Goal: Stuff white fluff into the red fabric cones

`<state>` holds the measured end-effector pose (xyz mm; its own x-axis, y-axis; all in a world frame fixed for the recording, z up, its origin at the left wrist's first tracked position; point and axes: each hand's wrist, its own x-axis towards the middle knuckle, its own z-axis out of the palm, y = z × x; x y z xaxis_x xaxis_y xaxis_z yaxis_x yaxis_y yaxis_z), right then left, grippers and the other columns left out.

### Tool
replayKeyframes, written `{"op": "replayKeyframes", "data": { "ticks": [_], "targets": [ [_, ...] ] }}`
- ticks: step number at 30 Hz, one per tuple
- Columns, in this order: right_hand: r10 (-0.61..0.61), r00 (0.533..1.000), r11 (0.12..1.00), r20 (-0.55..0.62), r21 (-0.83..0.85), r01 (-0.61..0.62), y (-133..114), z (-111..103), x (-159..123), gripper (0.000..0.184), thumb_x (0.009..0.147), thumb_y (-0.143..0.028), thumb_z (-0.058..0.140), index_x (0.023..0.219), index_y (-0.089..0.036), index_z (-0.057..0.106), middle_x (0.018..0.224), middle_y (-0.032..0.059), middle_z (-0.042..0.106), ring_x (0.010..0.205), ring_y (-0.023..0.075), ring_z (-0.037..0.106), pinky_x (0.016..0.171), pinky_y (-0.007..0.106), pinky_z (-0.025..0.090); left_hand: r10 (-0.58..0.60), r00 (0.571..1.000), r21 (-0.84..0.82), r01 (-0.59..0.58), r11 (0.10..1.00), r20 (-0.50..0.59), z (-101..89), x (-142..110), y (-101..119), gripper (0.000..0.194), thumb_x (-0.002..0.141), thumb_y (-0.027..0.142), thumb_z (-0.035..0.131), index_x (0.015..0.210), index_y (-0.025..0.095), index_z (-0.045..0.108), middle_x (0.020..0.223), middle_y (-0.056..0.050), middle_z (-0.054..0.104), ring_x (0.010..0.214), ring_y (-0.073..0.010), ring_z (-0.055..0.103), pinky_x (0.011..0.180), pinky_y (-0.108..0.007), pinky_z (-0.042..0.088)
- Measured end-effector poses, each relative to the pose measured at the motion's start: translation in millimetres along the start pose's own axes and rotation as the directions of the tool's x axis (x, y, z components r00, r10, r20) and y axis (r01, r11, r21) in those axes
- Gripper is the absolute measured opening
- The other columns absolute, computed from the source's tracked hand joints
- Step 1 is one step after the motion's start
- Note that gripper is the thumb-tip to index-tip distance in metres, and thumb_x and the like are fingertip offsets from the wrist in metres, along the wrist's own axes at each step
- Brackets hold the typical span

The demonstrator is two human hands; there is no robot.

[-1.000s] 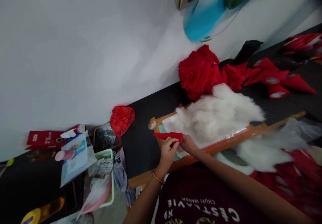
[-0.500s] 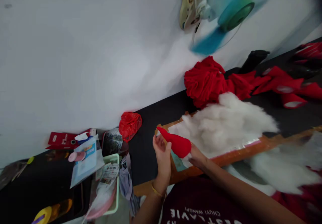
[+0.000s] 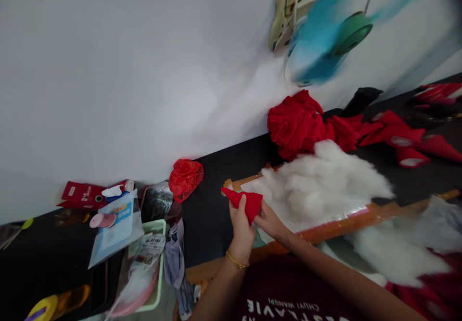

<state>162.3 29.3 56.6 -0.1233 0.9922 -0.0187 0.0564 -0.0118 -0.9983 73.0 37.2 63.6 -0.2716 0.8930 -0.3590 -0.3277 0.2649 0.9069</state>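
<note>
A small red cloth cone (image 3: 249, 203), like a pointed hat, is held between both hands above the near edge of the table, its tip pointing left. My left hand (image 3: 242, 224) wraps round its middle with the thumb on top; a yellow bracelet sits on that wrist. At the wide end, my right hand (image 3: 267, 221) is closed on the cone's rim, its fingertips partly hidden by the cloth. Just right of the hands, a heap of white stuffing fibre (image 3: 317, 181) lies on a white sheet (image 3: 258, 185) over a brown-edged board (image 3: 335, 224).
Behind the fibre is a bunched red cloth pile (image 3: 296, 123); several red cones (image 3: 400, 140) lie farther right. A red plastic bag (image 3: 186, 179) and a green basket (image 3: 159, 282) are on the left. More fibre (image 3: 400, 253) fills a container at lower right. A blue fan (image 3: 325, 37) spins above.
My right hand has drawn back from inside the cone to its rim. My left hand, earlier partly spread beside the tip, now grips the cone's middle. The camera view has shifted slightly.
</note>
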Motion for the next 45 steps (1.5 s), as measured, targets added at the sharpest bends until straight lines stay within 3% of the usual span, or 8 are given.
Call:
{"op": "replayKeyframes", "data": {
  "ticks": [3, 10, 19, 26, 31, 35, 42, 45],
  "targets": [
    [-0.074, 0.997, 0.995, 0.006, -0.066, 0.074, -5.3, -5.6, -7.4, 0.049, 0.075, -0.023, 0.061, 0.124, -0.02, 0.057, 0.121, 0.0105, 0.067, 0.11, 0.0262, 0.063, 0.1, 0.043, 0.051, -0.107, 0.992, -0.182, 0.092, 0.979, -0.073, -4.9, 6.9, 10.7, 0.063, 0.078, 0.045, 0.073, 0.132, 0.023, 0.051, 0.116, -0.011, 0.07, 0.101, -0.0243, 0.071, 0.092, -0.039, 0.055],
    [-0.224, 0.969, 0.938, 0.105, -0.247, 0.244, 1.4, -10.5, -10.6, 0.028, 0.077, -0.014, 0.049, 0.088, -0.025, 0.073, 0.093, 0.0071, 0.075, 0.097, 0.0262, 0.069, 0.09, 0.04, 0.056, -0.081, 0.996, -0.155, 0.085, 0.984, 0.037, 11.3, -17.8, 18.1, 0.051, 0.076, 0.038, 0.076, 0.12, 0.02, 0.057, 0.11, -0.01, 0.07, 0.099, -0.0242, 0.071, 0.093, -0.04, 0.055],
    [-0.172, 0.98, 0.975, 0.103, -0.125, 0.184, 23.0, -3.7, -11.5, 0.049, 0.085, -0.017, 0.051, 0.133, -0.021, 0.064, 0.13, 0.0094, 0.069, 0.12, 0.0305, 0.064, 0.109, 0.052, 0.048, -0.083, 0.996, -0.102, 0.085, 0.991, 0.018, 13.8, -35.4, 15.2, 0.057, 0.068, 0.031, 0.083, 0.12, 0.022, 0.061, 0.111, -0.008, 0.072, 0.111, -0.0258, 0.067, 0.099, -0.035, 0.051],
    [-0.218, 0.92, 0.967, 0.326, -0.053, 0.248, 7.6, -20.7, -9.9, 0.041, 0.084, -0.015, 0.049, 0.12, -0.02, 0.069, 0.12, 0.0073, 0.073, 0.107, 0.0249, 0.068, 0.1, 0.043, 0.054, -0.383, 0.917, -0.281, 0.399, 0.873, 0.112, 1.7, -31.6, 21.8, 0.055, 0.076, 0.057, 0.074, 0.109, 0.013, 0.069, 0.099, -0.014, 0.075, 0.095, -0.0271, 0.073, 0.093, -0.039, 0.055],
    [-0.155, 0.968, 0.968, 0.196, -0.168, 0.189, 7.1, -12.1, -16.5, 0.03, 0.08, -0.014, 0.052, 0.105, -0.02, 0.068, 0.098, 0.005, 0.076, 0.086, 0.0214, 0.069, 0.086, 0.037, 0.058, -0.255, 0.965, -0.358, 0.219, 0.908, -0.058, -1.3, -20.2, 26.0, 0.042, 0.081, 0.039, 0.075, 0.117, 0.02, 0.066, 0.099, -0.007, 0.077, 0.089, -0.0211, 0.073, 0.089, -0.033, 0.055],
    [-0.256, 0.966, 0.902, 0.031, -0.353, 0.25, 12.5, -8.6, -25.6, 0.04, 0.086, -0.024, 0.058, 0.126, -0.018, 0.059, 0.126, 0.0139, 0.067, 0.111, 0.027, 0.065, 0.096, 0.042, 0.056, -0.316, 0.939, -0.409, 0.236, 0.882, -0.139, -4.9, -8.6, 30.0, 0.028, 0.088, 0.04, 0.066, 0.1, 0.015, 0.068, 0.09, -0.008, 0.076, 0.079, -0.0187, 0.072, 0.084, -0.031, 0.055],
    [-0.244, 0.897, 0.704, 0.368, -0.569, 0.425, 25.3, -14.5, -23.5, 0.026, 0.086, -0.013, 0.049, 0.099, -0.015, 0.071, 0.097, 0.0134, 0.076, 0.089, 0.0247, 0.071, 0.081, 0.037, 0.059, -0.233, 0.971, -0.263, 0.238, 0.935, 0.051, 1.6, -25.7, 32.4, 0.047, 0.069, 0.039, 0.084, 0.106, 0.016, 0.065, 0.087, -0.005, 0.073, 0.076, -0.0184, 0.07, 0.081, -0.032, 0.054],
    [-0.197, 0.914, 0.761, 0.354, -0.533, 0.37, 28.1, -15.6, -22.5, 0.023, 0.085, -0.013, 0.05, 0.093, -0.015, 0.072, 0.091, 0.0105, 0.078, 0.082, 0.022, 0.072, 0.077, 0.031, 0.059, -0.219, 0.973, -0.148, 0.229, 0.962, 0.075, 3.2, -33.5, 26.4, 0.047, 0.063, 0.035, 0.088, 0.1, 0.016, 0.066, 0.085, -0.004, 0.072, 0.077, -0.019, 0.069, 0.08, -0.031, 0.054]
  ]
}}
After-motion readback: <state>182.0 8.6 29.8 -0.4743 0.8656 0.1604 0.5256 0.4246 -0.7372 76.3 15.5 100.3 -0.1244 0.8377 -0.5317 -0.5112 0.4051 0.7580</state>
